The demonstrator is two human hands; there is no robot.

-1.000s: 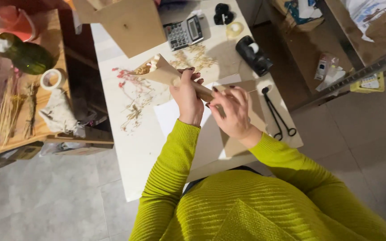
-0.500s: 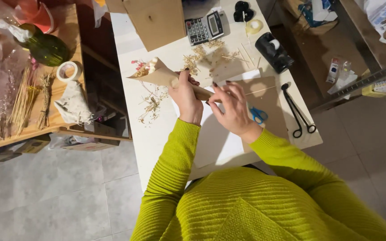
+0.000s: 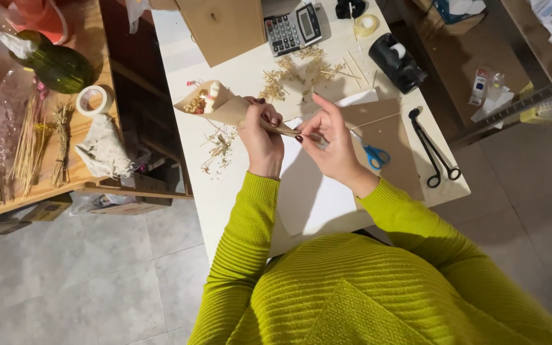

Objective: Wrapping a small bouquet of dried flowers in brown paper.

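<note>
The left hand [image 3: 262, 131] is wrapped around the middle of a brown paper cone [image 3: 225, 107], fingers closed on it, holding it just above the white table [image 3: 186, 57] with its wide mouth pointing left — dried flowers show inside. The right hand [image 3: 330, 134] pinches the cone's narrow tip between thumb and fingertips. Near the right hand lie blue-handled scissors [image 3: 373, 155] on a brown card sheet [image 3: 384, 134]; further right, black scissors [image 3: 432, 150]. At the far edge sit a calculator [image 3: 292, 29] and a black tape dispenser [image 3: 397, 61].

Cone [image 3: 225, 108]: matt brown kraft paper; table [image 3: 237, 191]: smooth white; bottle [image 3: 59, 66]: glossy green glass; sweater [image 3: 352, 294]: ribbed knit
</note>
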